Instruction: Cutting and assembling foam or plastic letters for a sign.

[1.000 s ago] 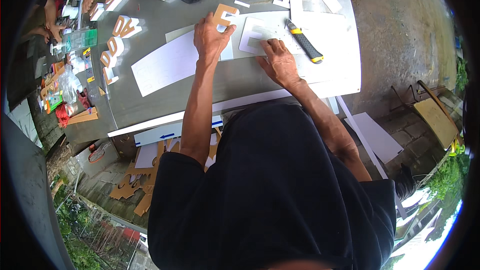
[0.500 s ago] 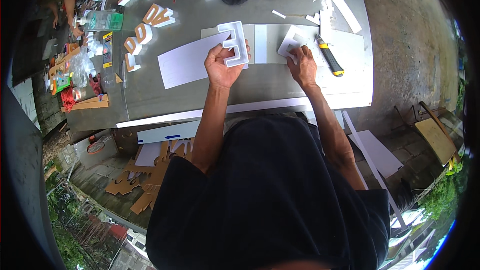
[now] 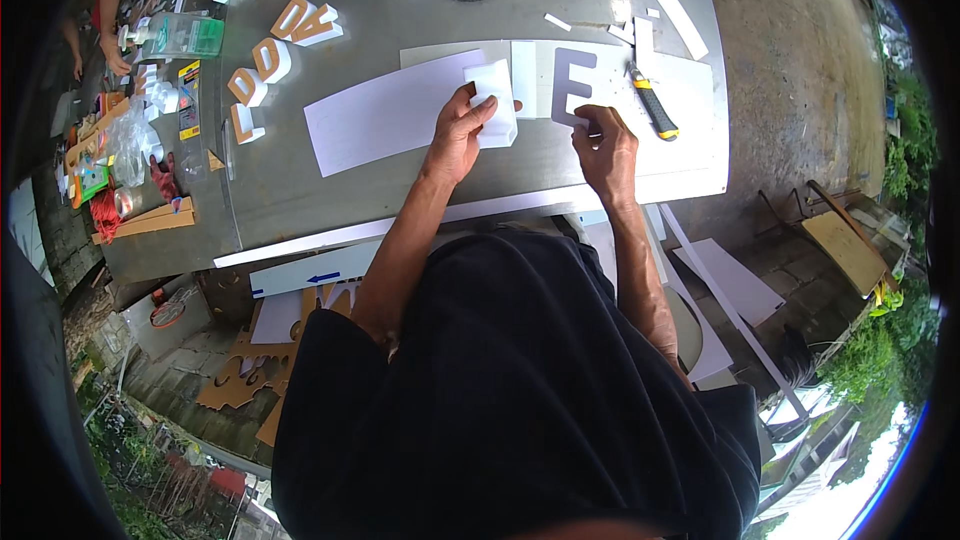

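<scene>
Head view: my left hand (image 3: 458, 136) is clamped on a white block letter (image 3: 495, 102), lifted just above the grey bench (image 3: 330, 190). My right hand (image 3: 605, 145) is curled, fingertips pinching a flat grey letter (image 3: 570, 85) at its lower edge; the knife (image 3: 652, 102) lies just beside. Versus half a second ago: the block letter is turned edge-on, and the right hand has drawn back toward me.

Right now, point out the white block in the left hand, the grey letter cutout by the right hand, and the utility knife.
white block (image 3: 497, 100), head view, on its broad white face.
grey letter cutout (image 3: 568, 85), head view, on its upright stroke.
utility knife (image 3: 654, 106), head view, on the middle of its handle.
</scene>
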Demonstrator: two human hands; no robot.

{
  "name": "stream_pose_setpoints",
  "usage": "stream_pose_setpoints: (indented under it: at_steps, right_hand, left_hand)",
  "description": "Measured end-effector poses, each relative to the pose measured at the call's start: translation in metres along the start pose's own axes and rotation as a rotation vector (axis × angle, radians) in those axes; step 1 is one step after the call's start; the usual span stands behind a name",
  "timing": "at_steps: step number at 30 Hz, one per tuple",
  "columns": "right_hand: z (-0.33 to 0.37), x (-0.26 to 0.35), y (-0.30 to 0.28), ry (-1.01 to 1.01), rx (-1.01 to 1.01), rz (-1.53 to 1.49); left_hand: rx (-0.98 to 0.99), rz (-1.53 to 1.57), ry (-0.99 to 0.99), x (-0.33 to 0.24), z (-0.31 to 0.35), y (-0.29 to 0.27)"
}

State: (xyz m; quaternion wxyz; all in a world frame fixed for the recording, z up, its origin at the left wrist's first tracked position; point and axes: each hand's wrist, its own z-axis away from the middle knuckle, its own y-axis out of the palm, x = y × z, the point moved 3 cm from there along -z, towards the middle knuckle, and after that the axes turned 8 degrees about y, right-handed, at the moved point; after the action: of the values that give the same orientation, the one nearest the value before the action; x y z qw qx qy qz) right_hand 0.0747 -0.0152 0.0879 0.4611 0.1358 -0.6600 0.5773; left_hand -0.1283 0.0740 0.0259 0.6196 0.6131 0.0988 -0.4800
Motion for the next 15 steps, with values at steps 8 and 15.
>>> stream_pose_setpoints:
  at_steps: [8, 15]
  right_hand:
    - [0.033, 0.052, 0.028, -0.42, 0.045, 0.334]
    - [0.018, 0.053, 0.001, -0.626, 0.295, 0.205]
  left_hand:
    - [0.001, 0.21, -0.041, 0.03, 0.004, 0.028]
    - [-0.022, 0.342, 0.017, 0.033, 0.017, 0.033]
